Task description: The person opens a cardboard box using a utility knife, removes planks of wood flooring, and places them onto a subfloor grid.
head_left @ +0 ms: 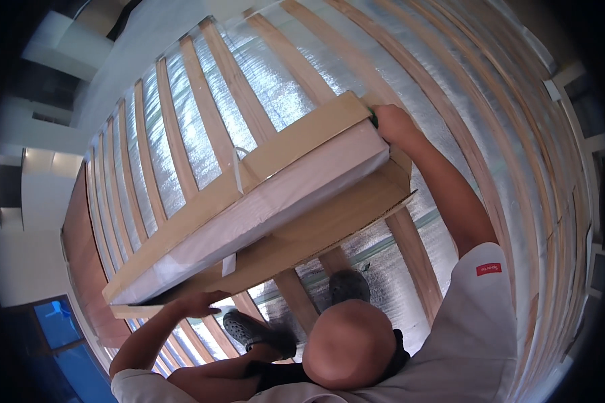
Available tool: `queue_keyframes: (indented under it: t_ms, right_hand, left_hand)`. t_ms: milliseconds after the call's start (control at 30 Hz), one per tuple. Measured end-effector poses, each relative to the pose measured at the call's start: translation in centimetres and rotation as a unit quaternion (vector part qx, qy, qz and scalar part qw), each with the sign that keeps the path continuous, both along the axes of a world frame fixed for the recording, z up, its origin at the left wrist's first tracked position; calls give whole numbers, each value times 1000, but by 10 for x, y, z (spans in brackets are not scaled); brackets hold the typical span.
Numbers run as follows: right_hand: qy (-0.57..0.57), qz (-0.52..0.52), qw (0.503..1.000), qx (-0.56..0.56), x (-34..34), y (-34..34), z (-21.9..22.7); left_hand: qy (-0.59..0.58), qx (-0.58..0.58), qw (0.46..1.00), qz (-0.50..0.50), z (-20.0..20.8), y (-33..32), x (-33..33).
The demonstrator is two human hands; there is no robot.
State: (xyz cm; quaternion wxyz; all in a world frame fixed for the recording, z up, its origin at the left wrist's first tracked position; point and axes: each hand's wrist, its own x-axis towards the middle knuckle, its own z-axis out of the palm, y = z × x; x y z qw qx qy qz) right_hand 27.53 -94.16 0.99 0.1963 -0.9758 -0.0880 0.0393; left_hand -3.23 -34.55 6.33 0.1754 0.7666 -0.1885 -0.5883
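Head cam: your long box ran lower-left to upper-right above the wooden slats. Your left hand had its fingers curled under the near low end, and your right hand was wrapped over the far top corner.

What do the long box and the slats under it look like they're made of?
The long box looks like plain brown cardboard, matt, with pale tape strips; its white contents seem wrapped in glossy plastic film. The slats look like light, unpainted wood with visible grain, over a shiny silver foil-like sheet.
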Motion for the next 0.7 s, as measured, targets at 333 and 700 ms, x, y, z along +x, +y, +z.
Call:
queue_keyframes:
  t_ms: [333, 700]
  right_hand:
    - [183, -143, 812, 536, -28, -35, -39]
    - [-54, -78, 980, 172, -17, -23, -72]
  left_hand:
    - [-95, 36, 977, 185, 20, -9, 40]
    - [-178, -23, 952, 249, 24, -24, 42]
